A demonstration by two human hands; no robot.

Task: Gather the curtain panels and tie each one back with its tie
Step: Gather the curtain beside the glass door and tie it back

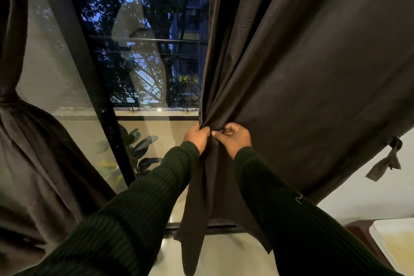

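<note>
Dark ribbed sleeves (139,215) nearest. Left hand (197,138), right hand (234,139) side by side, fingers curled, gripping gathered edge of right curtain (302,74). Tie (386,162) dangles at curtain's far right edge. Left curtain (29,152) already cinched. Window (145,51) beyond.

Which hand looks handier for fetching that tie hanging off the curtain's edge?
Probably the right hand: the tie hangs on its side, while the left hand grips the gathered curtain.

Left curtain panel (33,163) cut by frame edge
</note>
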